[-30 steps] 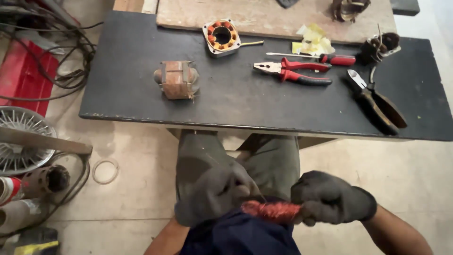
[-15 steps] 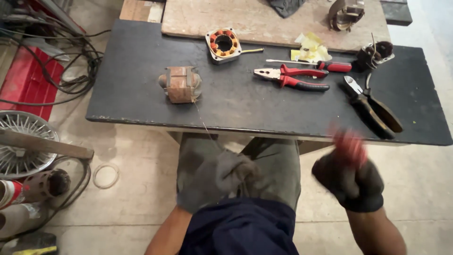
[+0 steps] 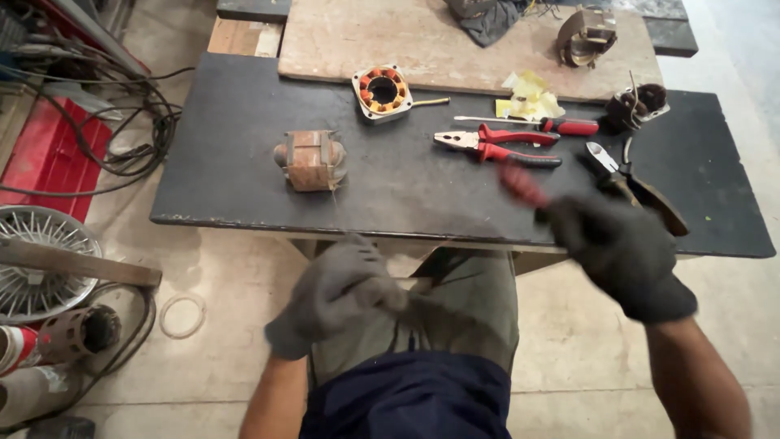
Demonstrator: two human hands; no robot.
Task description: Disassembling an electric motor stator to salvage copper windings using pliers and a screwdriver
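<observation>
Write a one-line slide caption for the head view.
Gloved right hand lifts a red object over the dark table near red-handled pliers; gloved left hand stays low, closed.

**Two gloved hands, one low, one raised**

The left hand point(image 3: 341, 289), in a grey glove, hangs low over the lap with its fingers curled into a loose fist, forearm bare. The right hand point(image 3: 621, 248), in a dark glove, is raised at the near edge of the tabletop, blurred, fingers closed around something red, forearm bare.
</observation>
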